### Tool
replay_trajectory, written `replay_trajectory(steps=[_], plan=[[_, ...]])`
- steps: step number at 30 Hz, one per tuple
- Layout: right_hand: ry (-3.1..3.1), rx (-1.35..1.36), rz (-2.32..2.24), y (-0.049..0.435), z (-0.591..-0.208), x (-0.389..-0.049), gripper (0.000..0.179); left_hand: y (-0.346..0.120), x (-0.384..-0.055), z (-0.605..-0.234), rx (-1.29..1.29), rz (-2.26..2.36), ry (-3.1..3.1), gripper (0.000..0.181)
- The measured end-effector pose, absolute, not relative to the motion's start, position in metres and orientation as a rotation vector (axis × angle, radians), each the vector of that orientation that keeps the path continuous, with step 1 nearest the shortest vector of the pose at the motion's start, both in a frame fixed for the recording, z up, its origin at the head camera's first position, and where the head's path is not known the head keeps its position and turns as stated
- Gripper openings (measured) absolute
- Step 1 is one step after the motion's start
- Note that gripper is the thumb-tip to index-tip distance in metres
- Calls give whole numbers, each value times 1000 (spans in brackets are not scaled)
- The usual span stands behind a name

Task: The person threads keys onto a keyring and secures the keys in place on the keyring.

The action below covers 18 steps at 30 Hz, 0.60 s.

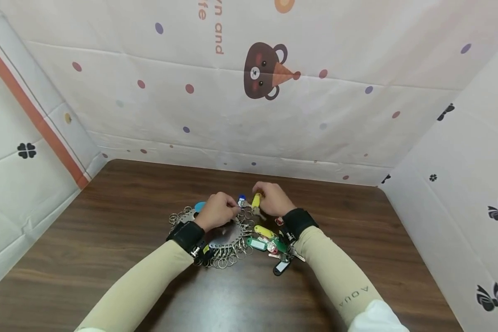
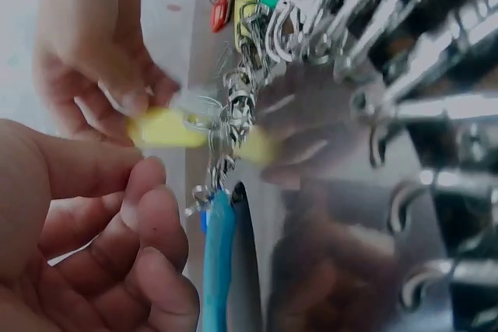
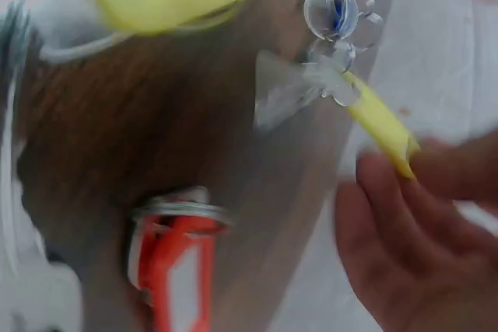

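Between the thumb and fingers of my right hand (image 1: pixel 272 199) is a yellow key tag (image 1: pixel 256 200), pinched at its end. A key (image 3: pixel 288 91) hangs from the tag's ring, blurred in the right wrist view. My left hand (image 1: pixel 217 210) is over the far side of a round metal disc (image 1: pixel 226 236) hung around its edge with clips and split rings (image 1: pixel 222 263). In the left wrist view its thumb meets the curled index finger, with nothing visible between them. A blue key tag (image 1: pixel 241 201) lies between the hands, and a light-blue round piece (image 1: pixel 199 206) sits at the disc's far edge.
Right of the disc lies a pile of tagged keys: a yellow tag (image 1: pixel 264 231), green tags (image 1: pixel 257 244) and a black tag (image 1: pixel 281 268). A red tag (image 3: pixel 183 270) is beneath the right wrist. Patterned sheets (image 1: pixel 216 110) enclose the wooden table (image 1: pixel 108 221).
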State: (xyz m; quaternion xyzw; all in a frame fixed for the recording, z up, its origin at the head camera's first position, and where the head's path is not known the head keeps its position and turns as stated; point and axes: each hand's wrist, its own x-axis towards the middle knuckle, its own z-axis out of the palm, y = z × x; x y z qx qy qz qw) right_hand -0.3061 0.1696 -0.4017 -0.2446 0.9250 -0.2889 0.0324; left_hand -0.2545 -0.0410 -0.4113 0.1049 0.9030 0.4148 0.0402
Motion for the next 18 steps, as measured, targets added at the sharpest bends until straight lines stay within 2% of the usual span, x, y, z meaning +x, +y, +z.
replay_trajectory(steps=[2, 9, 15, 18], plan=[[2918, -676, -939, 176, -406, -310, 40, -35, -253, -412, 373, 1192, 2781, 16], [2875, -508, -706, 212, -398, -304, 27, -12, -252, -416, 533, 831, 2813, 12], [2666, -669, -550, 231, -391, -298, 32, 0, -254, -419, 583, 709, 2821, 34], [2669, -767, -482, 232, -392, -295, 23, -1, -255, -422, 635, 824, 2778, 34]])
